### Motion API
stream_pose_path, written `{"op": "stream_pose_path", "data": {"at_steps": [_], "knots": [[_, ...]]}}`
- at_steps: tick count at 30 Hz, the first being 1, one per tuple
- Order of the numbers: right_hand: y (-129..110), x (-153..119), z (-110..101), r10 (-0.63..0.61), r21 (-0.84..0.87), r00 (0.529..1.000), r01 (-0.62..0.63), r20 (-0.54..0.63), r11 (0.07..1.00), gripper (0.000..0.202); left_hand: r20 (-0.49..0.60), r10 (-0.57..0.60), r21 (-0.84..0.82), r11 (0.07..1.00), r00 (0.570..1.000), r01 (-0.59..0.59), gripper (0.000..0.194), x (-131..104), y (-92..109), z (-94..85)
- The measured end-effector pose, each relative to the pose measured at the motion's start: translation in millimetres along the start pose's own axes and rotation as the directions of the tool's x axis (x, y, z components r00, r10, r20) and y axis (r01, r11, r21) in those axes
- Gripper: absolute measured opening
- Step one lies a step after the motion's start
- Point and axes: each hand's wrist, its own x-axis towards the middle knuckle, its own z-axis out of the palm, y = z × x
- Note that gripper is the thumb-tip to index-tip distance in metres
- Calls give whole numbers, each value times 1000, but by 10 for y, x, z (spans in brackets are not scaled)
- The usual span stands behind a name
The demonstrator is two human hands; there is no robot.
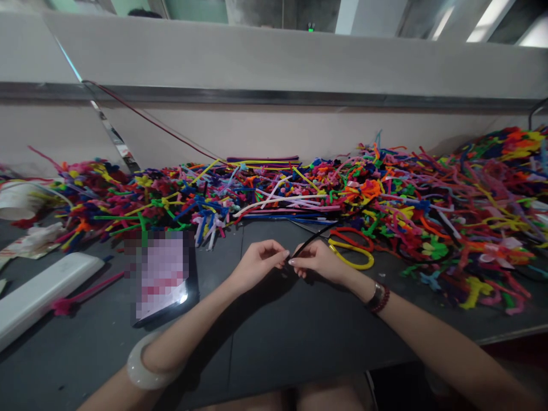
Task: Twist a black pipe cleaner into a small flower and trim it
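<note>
A thin black pipe cleaner (314, 237) runs between my hands over the dark table, slanting up to the right past my right hand. My left hand (259, 264) pinches its lower end between thumb and fingertips. Close beside it, my right hand (320, 264) also pinches the pipe cleaner, with the fingers curled under. What the fingertips cover at that end is too small to make out. Scissors with red and yellow handle loops (357, 264) lie just behind and right of my right hand, their blades partly hidden.
A heap of many-coloured pipe cleaners (411, 220) stretches along the wall. Left of my hands lies a tablet (194, 285) with a blurred screen. Farther left are a long white case (51, 291), a pink pipe-cleaner piece (96, 286) and a white roll (19, 201).
</note>
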Motion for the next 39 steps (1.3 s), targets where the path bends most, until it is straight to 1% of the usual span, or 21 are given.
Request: {"op": "stream_pose_path", "data": {"at_steps": [3, 6, 11, 16, 23, 28, 34, 36, 39], "knots": [[6, -11, -4, -28, -3, 999, 28, 25, 1000, 14, 44, 43, 71, 996, 998, -46, 22, -3, 0, 0], [17, -12, -2, -32, -11, 999, 32, 21, 999, 14, 54, 36, 119, 992, 998, -42, 25, -5, 1, -3], [3, -13, 13, -43, -40, 999, 42, -13, 998, 15, 15, 54, 201, 978, 998, -56, 28, -13, 4, 6], [-30, -35, 53, -75, -53, 995, 71, -70, 996, 19, -31, 64, 235, 971, 997, -55, 29, -16, -11, 39], [-37, -22, 80, -61, -57, 988, 54, -139, 997, 23, -107, 65, 183, 982, 992, -44, 30, -25, 2, 96], [-23, -24, 89, -87, -36, 982, 82, -169, 996, 23, -152, 32, 113, 994, 988, -14, 31, -29, 10, 142], [-16, -15, 106, -98, 12, 977, 102, -192, 995, 26, -205, 21, 92, 996, 979, -2, 33, -37, -25, 169], [-8, -2, 97, -98, 28, 980, 104, -174, 994, 25, -200, 21, 74, 997, 979, -6, 33, -38, -10, 155], [11, 19, 70, -71, 70, 987, 82, -145, 994, 24, -163, 26, 59, 998, 986, -16, 31, -30, 24, 119]]}}
